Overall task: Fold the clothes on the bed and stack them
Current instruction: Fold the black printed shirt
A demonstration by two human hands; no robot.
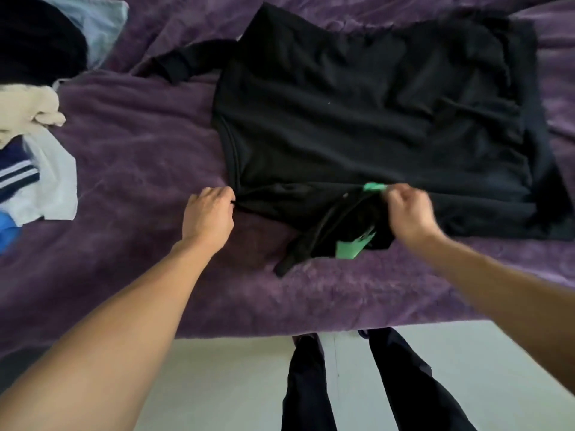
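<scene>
Head view, looking down on a black long-sleeved top (373, 113) spread over the purple blanket (130, 157) of the bed, middle to right, with one sleeve (186, 62) trailing off to the far left. Gripping its near-left corner with the left hand (210, 213), fingers curled round the fabric edge. Pinching the near edge further right with the right hand (407, 209), fingers closed on cloth just beside a green tag (373, 187); somewhat blurred, so hard to say how much cloth. Between the hands, a bunched flap with a green print (354, 244), sagging toward the near side. Off to the left, well apart, a loose pile of clothes (34, 150) not yet folded. Probably the first fold of the near edge: lift both grips together and level, carry the edge toward the far side, tuck the bunched flap inside, pull lightly outward to keep the crease straight, then smooth flat before bringing in the sleeve.
</scene>
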